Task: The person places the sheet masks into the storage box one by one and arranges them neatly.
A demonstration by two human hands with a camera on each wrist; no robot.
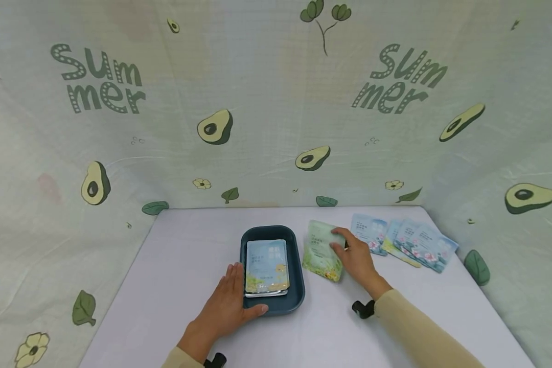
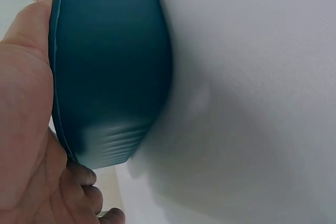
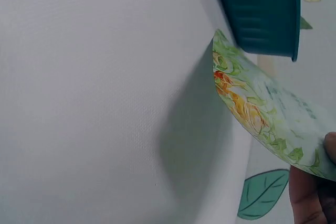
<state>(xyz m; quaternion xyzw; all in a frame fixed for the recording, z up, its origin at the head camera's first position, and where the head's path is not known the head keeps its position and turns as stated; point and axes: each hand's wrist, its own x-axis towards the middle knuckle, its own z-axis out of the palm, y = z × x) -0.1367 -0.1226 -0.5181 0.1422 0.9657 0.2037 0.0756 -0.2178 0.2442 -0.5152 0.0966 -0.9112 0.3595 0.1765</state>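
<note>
In the head view, a dark blue tray (image 1: pixel 296 286) holds light-blue printed sachets (image 1: pixel 267 266), stacked with silvery edges showing below the top one. My left hand (image 1: pixel 227 299) rests against the tray's left side, fingers straight and together, thumb over its near rim. The left wrist view has the palm (image 2: pixel 23 114) against the tray's wall (image 2: pixel 113 61). Just right of the tray, my right hand (image 1: pixel 360 258) pinches a green flowered sachet (image 1: pixel 322 250) by its right edge. That sachet bends and hangs tilted above the cloth in the right wrist view, between thumb and fingers.
A single blue sachet (image 1: pixel 368 232) and a fanned group of blue sachets (image 1: pixel 425 245) lie at the back right of the white tabletop (image 1: pixel 188 245). Behind and at both sides hangs a printed curtain (image 1: pixel 257 76). Each wrist wears a small black camera (image 1: pixel 363 309).
</note>
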